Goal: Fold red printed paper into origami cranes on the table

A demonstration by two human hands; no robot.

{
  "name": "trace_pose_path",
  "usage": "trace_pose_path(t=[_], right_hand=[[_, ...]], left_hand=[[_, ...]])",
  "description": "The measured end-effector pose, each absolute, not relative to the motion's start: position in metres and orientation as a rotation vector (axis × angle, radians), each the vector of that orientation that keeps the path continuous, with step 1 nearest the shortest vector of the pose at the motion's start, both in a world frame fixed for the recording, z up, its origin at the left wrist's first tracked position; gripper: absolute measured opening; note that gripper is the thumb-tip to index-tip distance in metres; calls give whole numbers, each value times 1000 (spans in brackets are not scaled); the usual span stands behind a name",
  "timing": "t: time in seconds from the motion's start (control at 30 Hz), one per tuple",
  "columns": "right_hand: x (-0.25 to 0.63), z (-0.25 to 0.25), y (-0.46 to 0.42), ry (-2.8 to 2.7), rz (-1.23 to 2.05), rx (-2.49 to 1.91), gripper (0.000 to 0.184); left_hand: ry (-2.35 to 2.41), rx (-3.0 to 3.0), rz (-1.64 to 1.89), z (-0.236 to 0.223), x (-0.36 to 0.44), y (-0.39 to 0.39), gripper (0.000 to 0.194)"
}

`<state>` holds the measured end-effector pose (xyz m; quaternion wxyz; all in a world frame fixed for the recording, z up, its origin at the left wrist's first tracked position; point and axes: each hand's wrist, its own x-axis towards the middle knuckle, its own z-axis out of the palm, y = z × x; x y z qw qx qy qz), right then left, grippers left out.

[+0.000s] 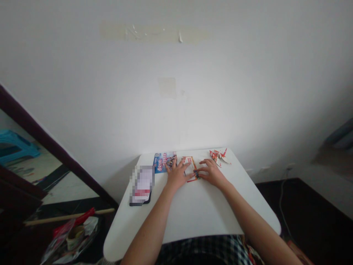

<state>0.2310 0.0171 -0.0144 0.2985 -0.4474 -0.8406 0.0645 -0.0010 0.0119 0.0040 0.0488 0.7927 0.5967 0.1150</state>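
Note:
A small printed sheet of paper (189,179), white with red and orange edges, lies on the white table. My left hand (176,176) is open and flat, its fingers spread over the paper's left part and the thumb reaching across its lower part. At the paper's right edge, my right hand (213,173) has its thumb and index fingertip close together on a dark printed patch, while the other fingers curve apart. A blue printed leaflet (160,163) sits partly under my left fingertips. Behind my right hand is a folded red-and-white paper figure (220,157).
A phone (142,186), its screen blurred, rests on the table (201,217) at the left. The wall (176,121) meets the table's back edge. A dark-framed mirror (68,158) leans at the left, with a plastic bag of items (74,237) on the floor. A cable (281,195) hangs at the right.

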Motion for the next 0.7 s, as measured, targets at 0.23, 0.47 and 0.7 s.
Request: trace_pose_path(t=[0.23, 0.47, 0.7], right_hand=[[231, -11, 17, -2246, 222, -1224, 26], [235, -5, 14, -2280, 284, -1240, 29], [232, -11, 12, -2242, 211, -1217, 25]], left_hand=[[1816, 2384, 330, 4, -3, 14, 68], [1816, 2376, 329, 1, -3, 15, 67], [1887, 2387, 421, 1, -3, 15, 65]])
